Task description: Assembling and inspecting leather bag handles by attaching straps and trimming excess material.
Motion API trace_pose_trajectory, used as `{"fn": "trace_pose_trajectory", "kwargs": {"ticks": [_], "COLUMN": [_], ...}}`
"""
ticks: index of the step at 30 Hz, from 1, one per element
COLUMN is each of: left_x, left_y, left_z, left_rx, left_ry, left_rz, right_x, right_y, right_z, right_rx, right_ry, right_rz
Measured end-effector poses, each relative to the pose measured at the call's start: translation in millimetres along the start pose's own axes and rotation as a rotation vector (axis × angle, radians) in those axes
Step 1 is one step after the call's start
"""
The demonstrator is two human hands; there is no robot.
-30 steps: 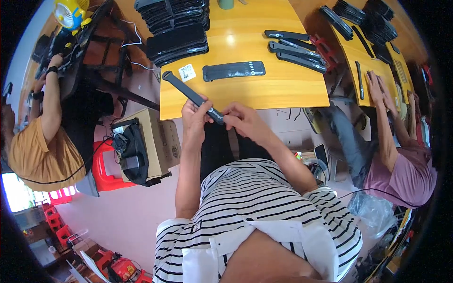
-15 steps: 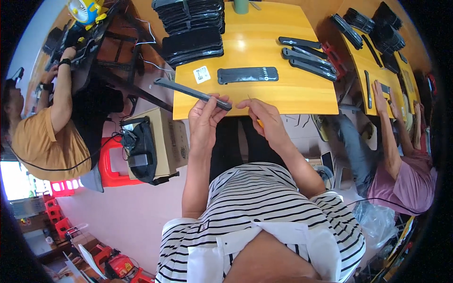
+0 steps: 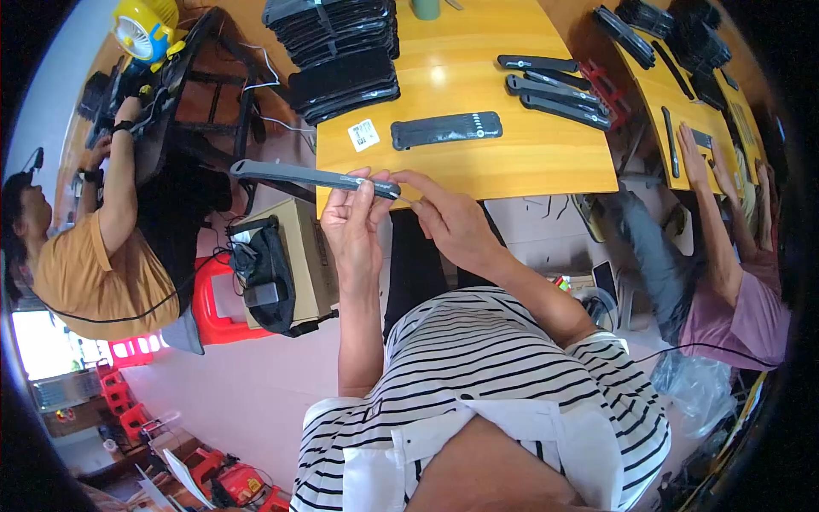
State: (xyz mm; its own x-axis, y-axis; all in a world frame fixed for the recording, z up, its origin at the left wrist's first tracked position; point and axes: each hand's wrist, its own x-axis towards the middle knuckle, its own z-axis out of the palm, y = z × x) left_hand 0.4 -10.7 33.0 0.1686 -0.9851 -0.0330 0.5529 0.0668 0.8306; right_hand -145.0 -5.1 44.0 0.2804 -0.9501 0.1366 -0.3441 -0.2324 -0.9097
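My left hand (image 3: 353, 235) pinches a long, flat, dark grey strip (image 3: 294, 176) near its right end, just off the table's front edge. The strip points out to the left, with a slot at its far tip. My right hand (image 3: 461, 224) is closed on a thin pointed tool (image 3: 401, 199), whose tip meets the strip's right end. The tool's handle is hidden in my palm. Behind my hands, a flat black package (image 3: 448, 130) lies on the yellow table (image 3: 546, 175), beside a white label sheet (image 3: 363, 135).
Tall stacks of black pieces (image 3: 341, 85) stand at the table's back left. Several dark strips (image 3: 559, 94) lie at the right. A cardboard box (image 3: 311, 256) and black bag (image 3: 269, 273) sit left of me. Co-workers (image 3: 111, 247) sit on both sides, one in a purple top (image 3: 734, 316).
The strip has shifted left and turned closer to level. My right hand has moved left, bringing the tool's tip from beside the strip onto its right end.
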Motion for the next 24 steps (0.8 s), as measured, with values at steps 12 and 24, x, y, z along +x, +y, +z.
{"fn": "trace_pose_trajectory", "kwargs": {"ticks": [12,24], "left_x": [-4.8,-8.1], "left_y": [-3.5,-11.3], "left_z": [11.4,19.2], "left_rx": [0.116,0.174], "left_ry": [0.052,0.091], "left_rz": [0.115,0.198], "right_x": [-2.2,-0.1], "right_y": [3.2,5.9], "right_z": [0.4,1.9], "right_rx": [0.047,0.442], "right_ry": [-0.001,-0.037], "right_rz": [0.013,0.152]}}
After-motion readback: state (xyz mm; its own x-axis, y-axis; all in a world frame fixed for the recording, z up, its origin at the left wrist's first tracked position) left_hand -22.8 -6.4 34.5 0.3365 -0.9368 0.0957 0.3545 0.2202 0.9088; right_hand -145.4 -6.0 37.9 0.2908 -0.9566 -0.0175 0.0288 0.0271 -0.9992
